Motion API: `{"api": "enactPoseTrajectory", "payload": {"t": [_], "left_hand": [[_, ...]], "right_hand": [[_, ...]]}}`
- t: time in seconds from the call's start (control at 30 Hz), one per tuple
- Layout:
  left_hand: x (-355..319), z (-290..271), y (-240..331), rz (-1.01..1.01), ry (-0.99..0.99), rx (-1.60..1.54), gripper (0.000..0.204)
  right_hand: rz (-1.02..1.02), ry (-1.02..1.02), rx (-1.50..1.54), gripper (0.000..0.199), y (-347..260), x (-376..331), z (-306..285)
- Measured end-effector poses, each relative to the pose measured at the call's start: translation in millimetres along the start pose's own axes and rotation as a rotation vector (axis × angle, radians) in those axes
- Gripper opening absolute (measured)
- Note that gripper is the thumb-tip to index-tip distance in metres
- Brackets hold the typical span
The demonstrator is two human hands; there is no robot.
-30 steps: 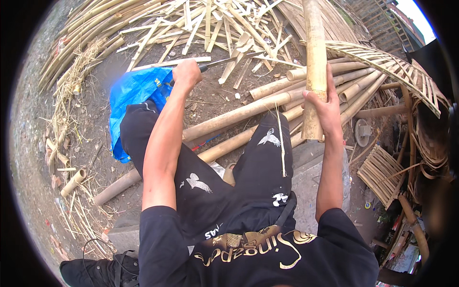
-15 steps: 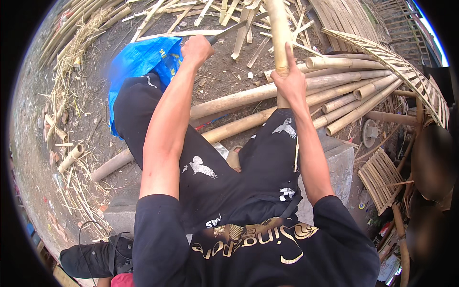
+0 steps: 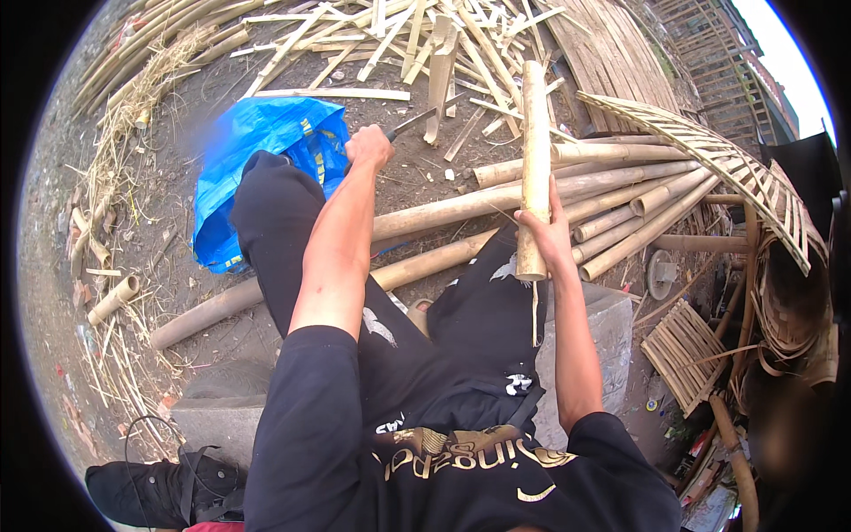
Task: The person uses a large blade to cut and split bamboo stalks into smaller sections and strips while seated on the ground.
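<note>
My left hand [image 3: 369, 149] is closed round the dark handle of a knife [image 3: 412, 122], beside my left knee. Its blade points away to the right, apart from the bamboo. In my right hand [image 3: 549, 238] is a thick bamboo length [image 3: 534, 142], held near its lower end with the thumb across it. That piece stands nearly upright in the view, its cut end over my right thigh, with a thin strip hanging below. A blue plastic sheet or bag [image 3: 239, 160] lies by my left knee.
Several bamboo poles [image 3: 443, 208] lie across the ground in front of my legs. Split strips [image 3: 390, 40] are scattered at the far side. On the right are a woven bamboo frame [image 3: 700, 160] and a slatted piece [image 3: 681, 355]. A concrete block [image 3: 607, 337] is under me.
The bamboo length has come nearer to me, so its lower cut end now shows past my right hand. My left hand and the knife have come lower and nearer.
</note>
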State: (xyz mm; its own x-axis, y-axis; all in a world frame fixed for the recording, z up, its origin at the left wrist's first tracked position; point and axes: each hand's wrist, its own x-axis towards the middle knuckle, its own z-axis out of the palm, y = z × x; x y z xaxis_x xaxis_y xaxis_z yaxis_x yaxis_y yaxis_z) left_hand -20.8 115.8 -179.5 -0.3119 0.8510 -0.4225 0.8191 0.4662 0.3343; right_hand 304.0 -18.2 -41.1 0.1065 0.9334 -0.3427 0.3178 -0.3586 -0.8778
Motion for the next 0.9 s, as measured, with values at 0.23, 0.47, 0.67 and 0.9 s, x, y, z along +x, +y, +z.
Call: {"api": "enactPoseTrajectory", "payload": {"t": [0.23,0.47,0.67,0.9], "left_hand": [[15,36,18,-0.060,-0.002,-0.171,0.032],[-10,12,18,-0.043,0.050,-0.266,0.036],[-47,-106,36,0.147,0.095,-0.118,0.042],[-117,-202,2,0.263,0.117,-0.054,0.047]], "right_hand": [[-0.174,0.051,0.029,0.098,-25,-17,-7],[-0.153,0.042,0.146,0.098,-16,-42,9],[-0.123,0.055,0.260,0.098,1,-90,-15],[-0.139,0.246,0.367,0.095,12,-148,-78]]}}
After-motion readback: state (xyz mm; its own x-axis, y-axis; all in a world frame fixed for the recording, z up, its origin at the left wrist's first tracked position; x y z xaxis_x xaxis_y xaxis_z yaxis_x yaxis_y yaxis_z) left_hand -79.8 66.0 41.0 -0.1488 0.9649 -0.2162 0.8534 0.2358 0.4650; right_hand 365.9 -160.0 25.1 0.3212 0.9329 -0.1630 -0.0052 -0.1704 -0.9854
